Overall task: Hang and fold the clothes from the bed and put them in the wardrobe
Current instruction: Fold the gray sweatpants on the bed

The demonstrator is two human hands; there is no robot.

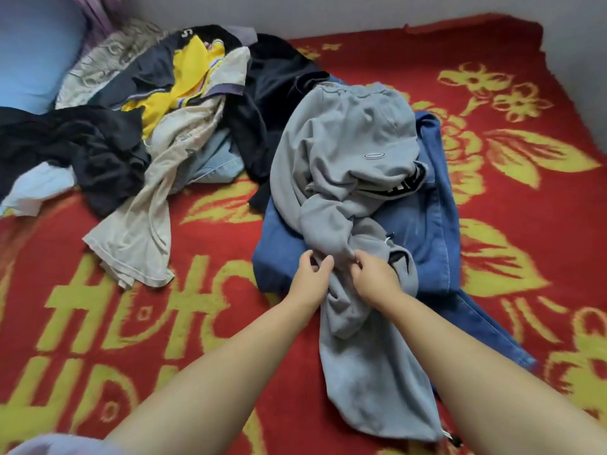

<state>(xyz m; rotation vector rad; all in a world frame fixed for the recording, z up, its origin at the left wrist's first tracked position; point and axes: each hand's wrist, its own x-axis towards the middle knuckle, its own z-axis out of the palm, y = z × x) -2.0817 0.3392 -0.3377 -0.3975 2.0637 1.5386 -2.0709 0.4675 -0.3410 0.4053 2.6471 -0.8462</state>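
Observation:
Grey sweatpants [348,149] lie crumpled across the middle of the bed, one leg trailing toward me. They rest on folded blue jeans [423,224]. My left hand [312,274] pinches the grey fabric near a cuffed fold, fingers curled. My right hand [372,274] grips the same fabric just beside it. A heap of unfolded clothes sits at the back left: a beige garment [144,231], a yellow shirt [184,87] and black garments [98,149].
The bed carries a red blanket with yellow flowers and letters [492,178]. A light blue pillow [29,57] lies at the far left. A pale wall runs behind the bed. A white cloth edge [49,446] shows at the bottom left.

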